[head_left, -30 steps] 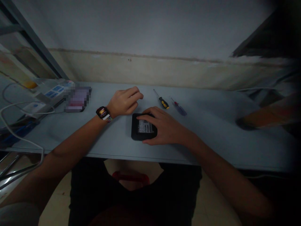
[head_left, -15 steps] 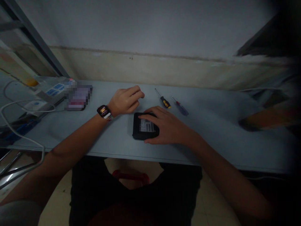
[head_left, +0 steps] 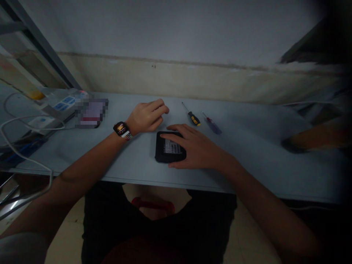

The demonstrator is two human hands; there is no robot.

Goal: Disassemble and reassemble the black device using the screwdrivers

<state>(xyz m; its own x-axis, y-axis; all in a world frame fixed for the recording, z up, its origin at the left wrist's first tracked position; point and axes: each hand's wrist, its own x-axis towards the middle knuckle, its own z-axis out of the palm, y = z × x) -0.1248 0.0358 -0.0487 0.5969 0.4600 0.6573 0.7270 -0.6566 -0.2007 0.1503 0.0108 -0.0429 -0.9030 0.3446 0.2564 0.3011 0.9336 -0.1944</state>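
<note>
apparently little had been done: the black box (head_left: 160, 149) looked whole, its printed label (head_left: 173, 147) faced up, and no opened seam or loosened part could be made out on it. it lay flat on the pale table (head_left: 132, 161), near the front edge, in front of the person. how much work was left could not be read from the view, though the opening stage, if any, seemed to lie ahead. as a container the box appeared closed, so whatever was inside was hidden.

the right hand (head_left: 196, 146) was grasping the box from its right end, thumb at the near side and fingers spread over the top and far side. the left hand (head_left: 147, 116) rested just beyond the box's left corner, loosely curled, apart from it, with nothing visible in its fingers. a watch (head_left: 121, 129) sat on that wrist.

beyond the right hand lay a yellow-and-black screwdriver (head_left: 194, 119) and a clear-handled screwdriver (head_left: 213, 126), both unheld. farther left were a pixelated phone-like object (head_left: 93, 110) and a power strip (head_left: 64, 104); far right, an orange object (head_left: 316, 137), too blurred to tell whether it held anything.
</note>
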